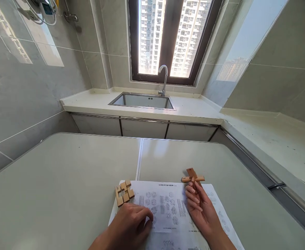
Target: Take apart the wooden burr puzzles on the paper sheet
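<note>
Your right hand (200, 208) grips the crossed wooden pieces (192, 177) in its fingertips, above the far right edge of the instruction sheet (168, 208). Your left hand (131, 224) rests curled and empty on the sheet's near left part, just beside the notched wooden block cluster (124, 192) at its far left corner.

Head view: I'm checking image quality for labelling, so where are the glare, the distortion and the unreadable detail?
Head view: daylight from the window throws bright glare patches on the wall tiles; wide-angle distortion bends the table edges; the instruction sheet print is too small to read; the wooden puzzle pieces stay sharp.
</note>
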A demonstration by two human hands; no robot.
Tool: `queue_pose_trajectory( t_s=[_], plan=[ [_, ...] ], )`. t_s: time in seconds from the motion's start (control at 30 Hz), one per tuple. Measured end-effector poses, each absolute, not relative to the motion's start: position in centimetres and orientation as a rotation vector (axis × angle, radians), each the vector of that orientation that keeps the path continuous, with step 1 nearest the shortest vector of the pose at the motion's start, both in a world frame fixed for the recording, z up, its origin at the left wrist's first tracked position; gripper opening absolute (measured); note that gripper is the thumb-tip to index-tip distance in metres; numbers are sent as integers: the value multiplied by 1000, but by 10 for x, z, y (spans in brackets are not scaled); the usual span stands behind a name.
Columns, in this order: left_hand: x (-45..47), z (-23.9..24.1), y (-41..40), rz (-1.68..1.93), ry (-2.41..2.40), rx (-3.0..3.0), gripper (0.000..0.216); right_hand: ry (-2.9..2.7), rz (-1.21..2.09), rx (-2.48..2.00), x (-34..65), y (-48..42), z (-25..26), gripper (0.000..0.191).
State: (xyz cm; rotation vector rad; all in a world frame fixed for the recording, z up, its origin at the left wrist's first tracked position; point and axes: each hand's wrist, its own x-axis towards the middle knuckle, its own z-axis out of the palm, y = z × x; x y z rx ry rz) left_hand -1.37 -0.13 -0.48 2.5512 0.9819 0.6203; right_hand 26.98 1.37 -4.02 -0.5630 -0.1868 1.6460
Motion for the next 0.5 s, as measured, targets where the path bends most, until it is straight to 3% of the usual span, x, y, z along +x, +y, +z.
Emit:
queue_pose_trajectory(
  t_s=[0.27,0.5],
  plan=[
    [-13,-12,0,630,1011,2584,16,-555,1704,-904,248,1,-30,38],
    [-11,-15,-5,786,1176,2354,31,-1153,1741,-972,238,-13,-38,54]
  ],
)
